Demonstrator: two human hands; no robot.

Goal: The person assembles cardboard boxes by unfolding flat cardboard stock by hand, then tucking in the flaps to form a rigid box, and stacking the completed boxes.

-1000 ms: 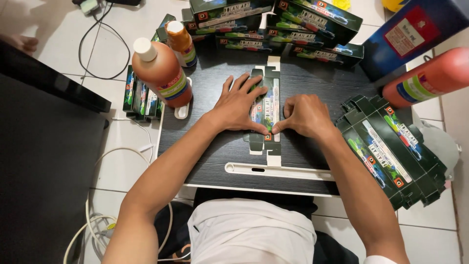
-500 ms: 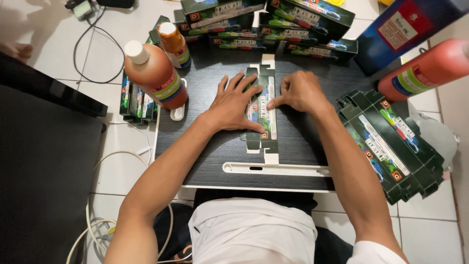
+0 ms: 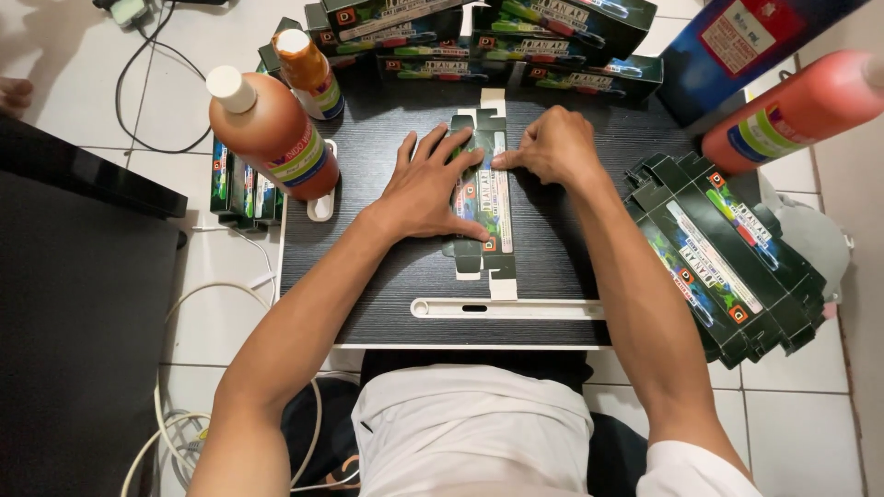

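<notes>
A flat, unfolded dark-green carton [image 3: 485,204] lies lengthwise in the middle of a small black lap table [image 3: 387,294]. My left hand [image 3: 428,184] rests palm down on the carton's left side, fingers spread. My right hand [image 3: 551,145] is curled, its fingertips pressing the carton's upper right edge. Neither hand lifts the carton off the table.
A big orange bottle [image 3: 272,133] and a smaller one [image 3: 311,75] stand at the table's left. Folded green boxes [image 3: 516,37] line the far edge. A stack of flat cartons [image 3: 723,262] lies at right, beside another orange bottle [image 3: 792,110]. Cables [image 3: 175,414] run over the tiled floor.
My right hand has slid up the carton's right edge toward its far end. My left hand has stayed flat on the carton.
</notes>
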